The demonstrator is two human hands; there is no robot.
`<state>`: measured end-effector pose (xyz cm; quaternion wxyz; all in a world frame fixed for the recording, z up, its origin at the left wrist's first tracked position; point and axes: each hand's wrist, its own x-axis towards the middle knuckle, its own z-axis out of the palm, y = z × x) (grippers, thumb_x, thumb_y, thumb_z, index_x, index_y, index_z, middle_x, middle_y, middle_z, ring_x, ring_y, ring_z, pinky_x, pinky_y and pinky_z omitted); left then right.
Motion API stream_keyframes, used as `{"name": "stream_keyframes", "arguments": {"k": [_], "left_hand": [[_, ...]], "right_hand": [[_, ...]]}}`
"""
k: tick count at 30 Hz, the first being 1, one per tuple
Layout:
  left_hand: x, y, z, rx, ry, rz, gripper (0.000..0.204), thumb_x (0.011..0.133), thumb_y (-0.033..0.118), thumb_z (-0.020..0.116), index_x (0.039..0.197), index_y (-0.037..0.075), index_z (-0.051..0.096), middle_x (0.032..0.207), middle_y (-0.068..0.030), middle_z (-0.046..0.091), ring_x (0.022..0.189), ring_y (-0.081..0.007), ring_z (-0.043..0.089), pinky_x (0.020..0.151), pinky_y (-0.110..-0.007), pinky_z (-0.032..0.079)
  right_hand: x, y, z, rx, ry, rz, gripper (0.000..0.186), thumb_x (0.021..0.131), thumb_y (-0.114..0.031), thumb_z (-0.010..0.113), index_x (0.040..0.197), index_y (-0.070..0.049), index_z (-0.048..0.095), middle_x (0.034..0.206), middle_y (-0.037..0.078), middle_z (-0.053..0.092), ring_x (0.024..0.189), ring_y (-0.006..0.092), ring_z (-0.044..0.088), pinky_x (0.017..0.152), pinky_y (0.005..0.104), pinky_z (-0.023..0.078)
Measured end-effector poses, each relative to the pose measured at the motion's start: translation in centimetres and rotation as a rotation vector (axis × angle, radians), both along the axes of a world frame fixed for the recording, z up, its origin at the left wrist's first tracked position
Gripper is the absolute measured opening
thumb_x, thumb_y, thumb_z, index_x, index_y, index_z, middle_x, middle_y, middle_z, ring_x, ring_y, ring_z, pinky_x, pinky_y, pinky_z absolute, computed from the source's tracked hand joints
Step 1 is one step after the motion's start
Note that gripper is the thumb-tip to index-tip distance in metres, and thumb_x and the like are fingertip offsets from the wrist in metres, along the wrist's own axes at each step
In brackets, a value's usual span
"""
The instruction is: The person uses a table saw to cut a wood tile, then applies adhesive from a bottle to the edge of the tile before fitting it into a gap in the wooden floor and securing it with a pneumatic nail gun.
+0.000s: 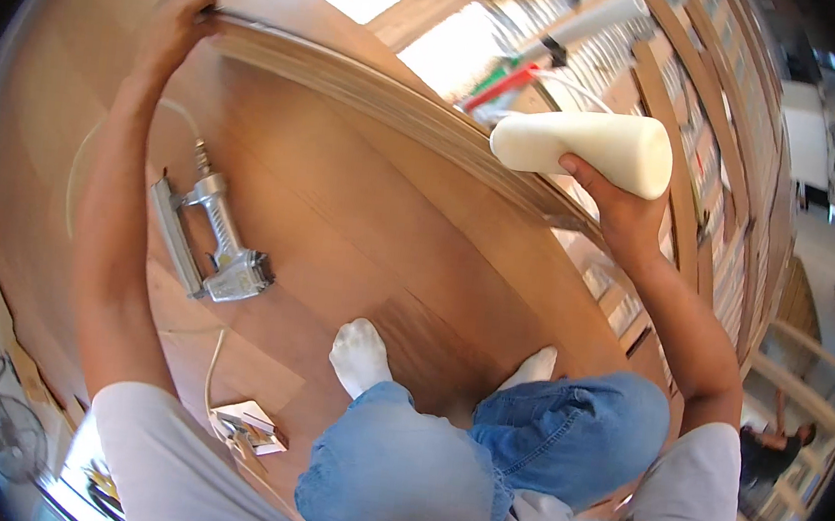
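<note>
My left hand [187, 22] grips the far end of a long wooden strip [372, 105], which runs diagonally to the right along the edge of the plywood surface [323, 201]. My right hand [614, 204] holds a cream-white plastic bottle [582, 142] sideways over the strip, its narrow end pointing left. A silver nail gun [228, 242] with a pale air hose lies on the plywood beside my left forearm.
Timber framing [693, 116] with tools runs along the upper right. A small tool [251, 427] with a cord lies near my left knee. A fan [11, 427] stands at lower left. Another person [766, 450] is at lower right among wooden beams.
</note>
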<state>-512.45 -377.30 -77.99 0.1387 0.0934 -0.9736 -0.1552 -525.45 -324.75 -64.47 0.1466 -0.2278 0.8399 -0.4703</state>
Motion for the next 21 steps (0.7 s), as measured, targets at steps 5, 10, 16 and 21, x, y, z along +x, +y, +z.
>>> {"name": "stream_keyframes", "arguments": {"k": [5, 10, 16, 21], "left_hand": [[-1.1, 0.6, -0.9, 0.077, -0.066, -0.093, 0.020, 0.079, -0.002, 0.066, 0.090, 0.000, 0.050, 0.090, -0.0135, 0.049, 0.083, -0.0297, 0.053, 0.075, -0.037, 0.045], [-0.4, -0.8, -1.6, 0.003, -0.132, -0.106, 0.020, 0.085, 0.000, 0.065, 0.100, -0.001, 0.052, 0.096, -0.0146, 0.051, 0.088, -0.0324, 0.058, 0.079, -0.038, 0.046], [0.2, -3.7, -3.4, 0.086, -0.164, -0.101, 0.024, 0.090, 0.003, 0.063, 0.113, -0.001, 0.056, 0.099, -0.0167, 0.057, 0.088, -0.0334, 0.060, 0.079, -0.040, 0.048], [0.2, -6.8, -4.6, -0.021, -0.275, -0.017, 0.026, 0.094, 0.007, 0.061, 0.119, -0.001, 0.058, 0.111, -0.0153, 0.061, 0.095, -0.0336, 0.063, 0.080, -0.041, 0.050]], "right_hand": [[1.0, 9.3, -0.8, 0.043, -0.043, -0.146, 0.048, 0.076, -0.007, 0.086, 0.118, 0.001, 0.063, 0.107, 0.010, 0.072, 0.099, 0.0181, 0.069, 0.086, 0.0327, 0.058], [1.6, 15.5, -0.9, 0.021, 0.001, -0.173, 0.040, 0.079, -0.004, 0.082, 0.115, 0.000, 0.065, 0.113, 0.011, 0.072, 0.103, 0.0183, 0.068, 0.090, 0.0339, 0.056], [1.7, 23.7, -0.9, 0.118, 0.017, -0.351, 0.034, 0.083, -0.003, 0.078, 0.115, -0.001, 0.066, 0.106, 0.007, 0.072, 0.101, 0.0175, 0.066, 0.090, 0.0320, 0.054], [1.2, 31.1, -1.3, -0.021, -0.003, -0.515, 0.037, 0.078, -0.004, 0.083, 0.110, 0.000, 0.065, 0.103, 0.007, 0.071, 0.096, 0.0172, 0.067, 0.085, 0.0318, 0.056]]}}
